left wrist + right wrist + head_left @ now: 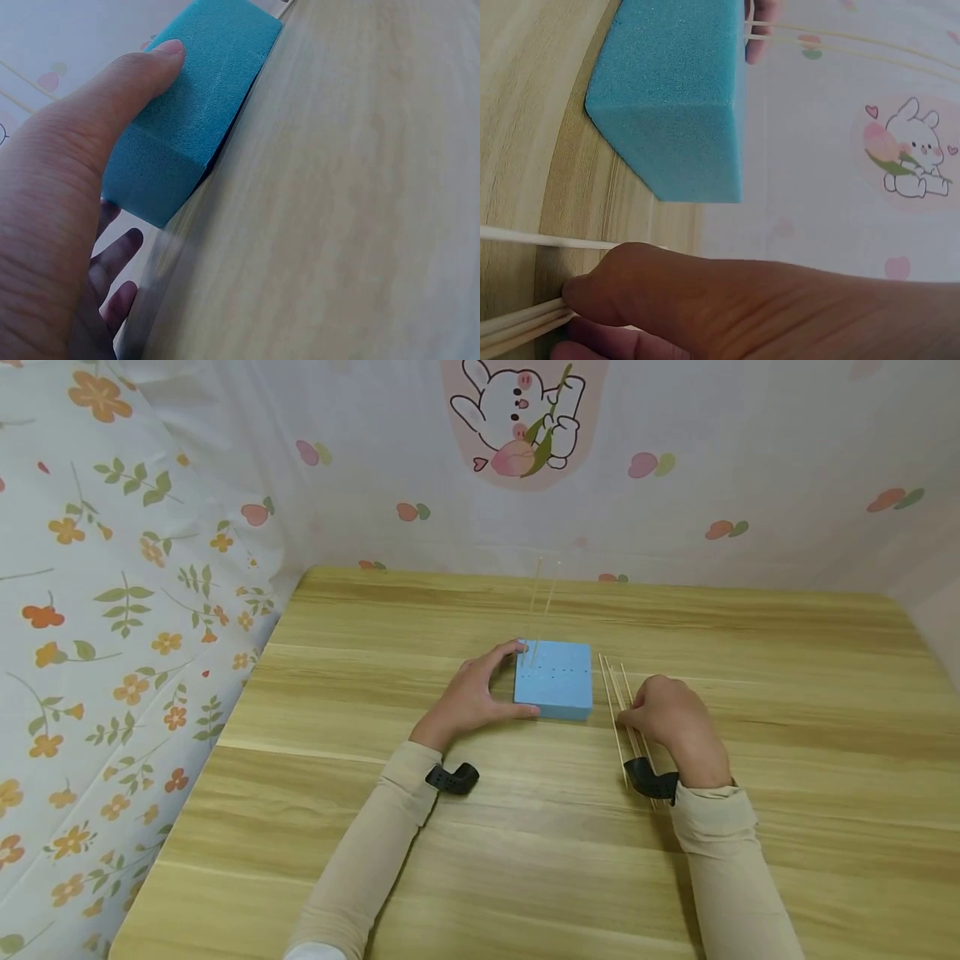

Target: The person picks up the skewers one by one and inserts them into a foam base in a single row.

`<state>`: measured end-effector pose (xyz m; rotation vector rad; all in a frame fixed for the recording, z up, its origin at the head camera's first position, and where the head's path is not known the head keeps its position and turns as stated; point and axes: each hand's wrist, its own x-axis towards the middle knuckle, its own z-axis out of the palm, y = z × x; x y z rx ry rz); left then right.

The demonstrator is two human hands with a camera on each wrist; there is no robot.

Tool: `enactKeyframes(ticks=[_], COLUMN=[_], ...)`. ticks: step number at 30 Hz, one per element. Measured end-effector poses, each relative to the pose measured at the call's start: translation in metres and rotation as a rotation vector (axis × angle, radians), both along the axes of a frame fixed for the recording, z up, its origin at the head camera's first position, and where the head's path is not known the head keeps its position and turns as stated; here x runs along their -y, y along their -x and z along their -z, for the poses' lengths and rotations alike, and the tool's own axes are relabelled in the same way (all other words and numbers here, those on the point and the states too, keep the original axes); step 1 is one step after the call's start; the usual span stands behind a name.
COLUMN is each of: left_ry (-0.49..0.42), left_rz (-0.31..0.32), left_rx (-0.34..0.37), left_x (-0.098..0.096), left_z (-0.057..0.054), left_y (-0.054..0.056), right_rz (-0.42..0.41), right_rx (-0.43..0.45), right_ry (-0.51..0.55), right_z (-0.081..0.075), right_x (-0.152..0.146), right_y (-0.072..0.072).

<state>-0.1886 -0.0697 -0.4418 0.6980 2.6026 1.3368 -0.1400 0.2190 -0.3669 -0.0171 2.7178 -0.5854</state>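
A light blue foam block [561,685] with rows of small dark holes sits on the table. My left hand [471,695] grips it from the left, thumb on the near side and index finger at the far left corner. Two thin wooden sticks [533,597] stand upright from the block's left part, leaning slightly right. To the block's right, my right hand [672,720] pinches among several loose thin sticks [611,710] lying on the table. In the right wrist view, a few sticks [521,324] run between thumb and fingers, and one stick [551,240] lies apart. How many it holds is hidden.
The wooden table [817,735] has its far edge close behind the block. A white patterned cloth [345,468] hangs behind it, and a floral cloth [142,635] hangs along the left side. Black wrist-worn devices [453,778] are on both wrists.
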Motion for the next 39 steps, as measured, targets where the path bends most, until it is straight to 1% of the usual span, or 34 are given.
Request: enactKeyframes(ticks=[5,9,13,17,23,27,30,34,39], left_ry=[-0.005,-0.009,-0.012,-0.007,0.000,0.003,0.006,0.006,0.010], left_rz=[0.003,0.001,-0.002,-0.002,0.002,0.003,0.002,0.005,0.006], left_rx=[0.004,0.009,0.006,-0.003,-0.006,-0.003,0.002,0.000,-0.015], left_x=[0.000,0.000,0.001,0.002,0.001,0.001,0.001,0.001,0.000], left_z=[0.000,-0.001,-0.001,0.000,0.001,0.001,0.002,0.003,0.002], left_y=[-0.001,-0.001,-0.001,-0.001,0.000,0.000,-0.001,-0.001,0.000], right_rz=[0.010,0.011,0.003,0.011,0.065,0.068,0.053,0.047,0.069], right_rx=[0.005,-0.015,-0.033,-0.064,-0.139,-0.199,-0.229,-0.244,-0.243], right_ry=[-0.004,-0.009,-0.020,-0.033,-0.047,-0.047,-0.040,-0.018,0.041], right_z=[-0.003,-0.005,-0.004,0.001,0.008,0.016,0.020,0.018,0.005], right_x=[0.001,0.003,0.011,0.021,0.033,0.038,0.038,0.036,0.031], right_y=[0.000,0.000,0.001,0.000,-0.003,-0.003,-0.003,-0.003,-0.006])
